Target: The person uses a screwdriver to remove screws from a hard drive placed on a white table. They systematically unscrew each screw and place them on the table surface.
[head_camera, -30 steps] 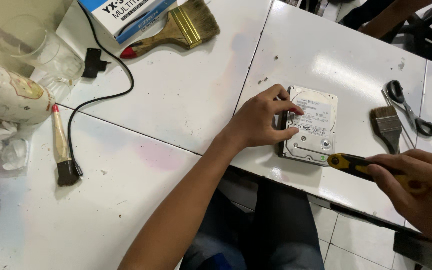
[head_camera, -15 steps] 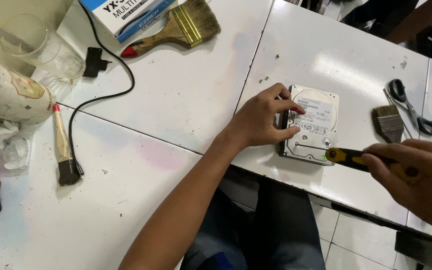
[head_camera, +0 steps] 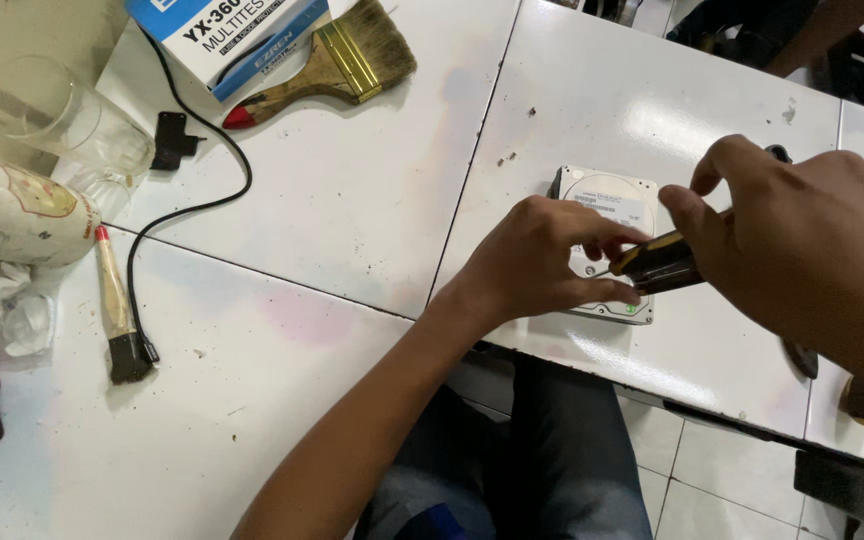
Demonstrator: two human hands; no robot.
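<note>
The right hand, which a second ago was waiting at the lower right of the frame, is now reaching in over the silver, rectangular metal hard disk drive right of centre, its fingers closing around the black-and-yellow-handled screwdriver, whose tip is meeting the drive's top face; screw work on the cover is apparently beginning. The left hand is remaining on the drive, fingers pressing down to steady it against the white table. Countable items: one drive, one screwdriver, two bristle paintbrushes (a wide wooden one at top, a narrow one at left), one clear drinking glass, one blue-and-white cardboard box, one black cable.
</note>
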